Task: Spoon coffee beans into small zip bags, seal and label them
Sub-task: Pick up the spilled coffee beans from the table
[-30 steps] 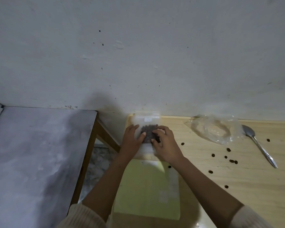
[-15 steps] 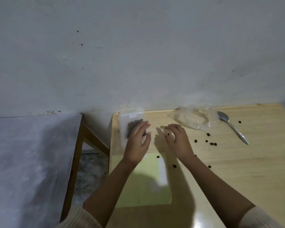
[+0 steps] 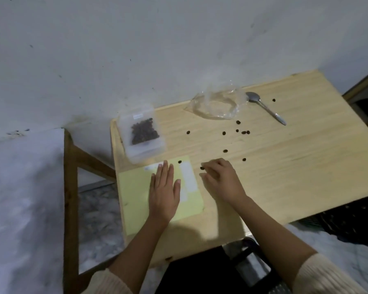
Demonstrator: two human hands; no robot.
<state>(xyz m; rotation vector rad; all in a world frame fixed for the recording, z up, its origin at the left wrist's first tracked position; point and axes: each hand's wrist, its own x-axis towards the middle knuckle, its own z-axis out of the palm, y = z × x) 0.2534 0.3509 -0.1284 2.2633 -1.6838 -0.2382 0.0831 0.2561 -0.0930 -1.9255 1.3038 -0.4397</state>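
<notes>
A stack of small zip bags (image 3: 141, 132) lies at the table's far left corner; the top bag holds dark coffee beans and bears a white label. My left hand (image 3: 164, 190) rests flat, fingers apart, on a yellow label sheet (image 3: 136, 187) with white stickers (image 3: 188, 177). My right hand (image 3: 221, 179) sits beside the sheet with fingers curled over the table, next to a loose bean (image 3: 202, 168); whether it pinches anything I cannot tell. Several loose beans (image 3: 238, 131) are scattered on the wood. An empty clear plastic bag (image 3: 216, 105) and a metal spoon (image 3: 266, 107) lie at the back.
The wooden table (image 3: 295, 166) stands against a white wall. A grey-topped table (image 3: 19, 198) stands to the left across a narrow gap. A dark object (image 3: 348, 217) sits below the table's right front edge, and a black seat (image 3: 200, 272) lies under my arms.
Both hands have left the filled zip bag and drawn back toward me. The left hand now lies on the yellow sheet, the right beside it. The view has swung right and down.
</notes>
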